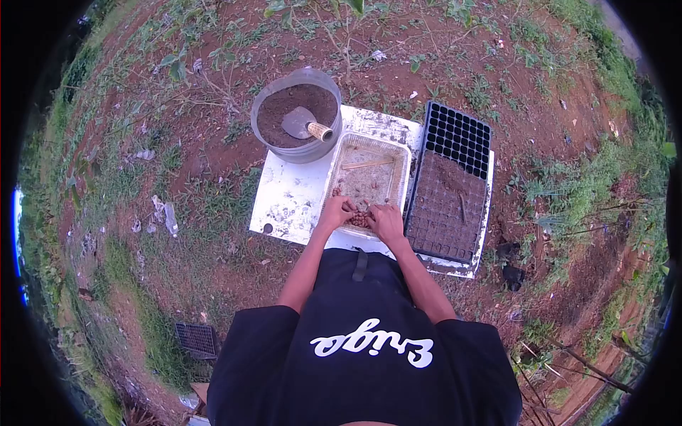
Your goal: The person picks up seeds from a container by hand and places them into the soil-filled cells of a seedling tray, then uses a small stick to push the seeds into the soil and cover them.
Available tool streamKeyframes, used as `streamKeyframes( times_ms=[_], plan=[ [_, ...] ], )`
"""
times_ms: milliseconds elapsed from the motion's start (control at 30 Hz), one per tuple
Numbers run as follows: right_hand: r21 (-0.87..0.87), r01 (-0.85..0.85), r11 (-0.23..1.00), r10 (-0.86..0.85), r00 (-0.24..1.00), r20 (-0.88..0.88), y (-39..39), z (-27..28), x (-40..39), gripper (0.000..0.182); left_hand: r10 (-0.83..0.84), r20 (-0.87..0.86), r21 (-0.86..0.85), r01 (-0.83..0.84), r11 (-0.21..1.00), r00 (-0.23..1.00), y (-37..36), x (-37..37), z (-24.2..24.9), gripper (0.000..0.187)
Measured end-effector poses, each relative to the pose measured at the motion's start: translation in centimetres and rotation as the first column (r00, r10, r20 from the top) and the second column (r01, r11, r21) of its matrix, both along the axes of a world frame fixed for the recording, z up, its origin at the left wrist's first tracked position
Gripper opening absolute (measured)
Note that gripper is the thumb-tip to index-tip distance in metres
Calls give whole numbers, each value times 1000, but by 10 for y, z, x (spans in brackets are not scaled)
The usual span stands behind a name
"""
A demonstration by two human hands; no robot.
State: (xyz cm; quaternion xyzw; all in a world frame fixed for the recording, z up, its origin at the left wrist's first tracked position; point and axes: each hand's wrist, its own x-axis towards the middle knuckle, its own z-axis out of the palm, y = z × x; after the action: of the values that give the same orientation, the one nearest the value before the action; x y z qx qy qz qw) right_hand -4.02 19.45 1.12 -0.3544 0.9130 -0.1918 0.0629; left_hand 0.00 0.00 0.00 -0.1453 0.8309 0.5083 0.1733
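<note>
Both hands are at the near end of a clear plastic tray (pixel 403 153), over a small pile of reddish-brown seeds or beans (pixel 361 220). My left hand (pixel 337 211) is over the tray's left rim, its fingers curled together in a pinch. At the right side of the pile is my right hand (pixel 386 223), its fingers bent and pressed together among the seeds. What either hand's fingertips hold is too small to make out. A thin wooden stick (pixel 367 164) lies across the far part of the tray, with fine debris around it.
A black seedling tray (pixel 455 121) stands right of the plastic tray, its nearer cells soil-filled, a small stick (pixel 463 209) on top. At the back left is a soil-filled bucket (pixel 266 145) with a trowel (pixel 302 124). All rest on a stained white board (pixel 284 195) over weedy ground.
</note>
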Motion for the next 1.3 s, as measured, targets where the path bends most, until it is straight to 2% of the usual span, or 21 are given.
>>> streamKeyframes(
  times_ms=[67,100,167,200,267,300,367,400,433,467,500,533,600,667,767,900,1033,1100,1167,1300],
  plan=[
    [-110,52,993,-55,998,-16,0,6,-3,17,115,-96,92,-107,990,989,1,-4,-4,25],
    [-109,56,992,-56,998,5,-4,11,13,17,114,-76,89,-107,990,991,-1,14,-4,25],
    [-39,105,994,-100,988,122,-6,22,9,16,200,-78,252,-174,952,977,0,12,-7,25],
    [-41,107,993,-102,988,118,-8,20,7,16,197,-83,252,-171,953,977,0,10,-6,25],
    [-308,215,927,-148,962,229,-10,17,3,18,210,-185,222,-168,960,960,1,7,-5,26],
    [-305,218,927,-152,962,228,-11,15,0,18,208,-186,225,-164,960,960,1,6,1,26],
    [-469,504,725,-71,733,677,-12,12,-8,20,210,-238,220,-158,963,948,1,3,12,27],
    [-399,612,683,-68,597,799,-13,37,-11,18,208,-240,224,-154,962,948,3,1,16,27],
    [-399,612,683,-72,599,797,-12,40,-13,18,255,-207,404,-155,902,945,5,-1,19,29],
    [-420,684,597,9,517,856,-11,43,-14,18,296,-162,568,-156,808,941,6,-1,22,30],
    [-421,752,506,100,434,895,-9,43,-14,18,298,-161,570,-158,807,941,6,-2,25,30],
    [-420,751,509,100,433,896,-7,43,-15,18,274,-195,507,-143,850,942,8,-2,28,31],
    [-344,815,467,129,322,938,-1,37,-17,20,253,-225,442,-132,887,941,10,-3,35,32],
    [-336,807,486,114,322,940,4,25,-18,21,235,-338,318,-124,940,911,13,-6,42,32],
    [-329,800,502,107,320,941,8,25,-16,23,192,-436,288,-66,955,879,16,-10,64,26],
    [-343,778,527,113,335,935,9,31,-15,23,180,-466,303,-35,952,866,19,-14,59,21],
    [-351,781,517,113,344,932,9,40,-13,23,174,-425,339,-22,940,888,21,-15,57,18],
    [-316,819,480,93,311,946,7,43,-13,24,169,-423,342,-16,939,890,22,-16,53,18],
    [-351,809,471,102,345,933,8,45,-13,24,286,-281,564,-83,821,916,22,-15,48,16],
    [-391,792,469,76,405,911,9,57,-12,26,307,-143,604,-163,780,941,19,-14,43,19]
  ],
)
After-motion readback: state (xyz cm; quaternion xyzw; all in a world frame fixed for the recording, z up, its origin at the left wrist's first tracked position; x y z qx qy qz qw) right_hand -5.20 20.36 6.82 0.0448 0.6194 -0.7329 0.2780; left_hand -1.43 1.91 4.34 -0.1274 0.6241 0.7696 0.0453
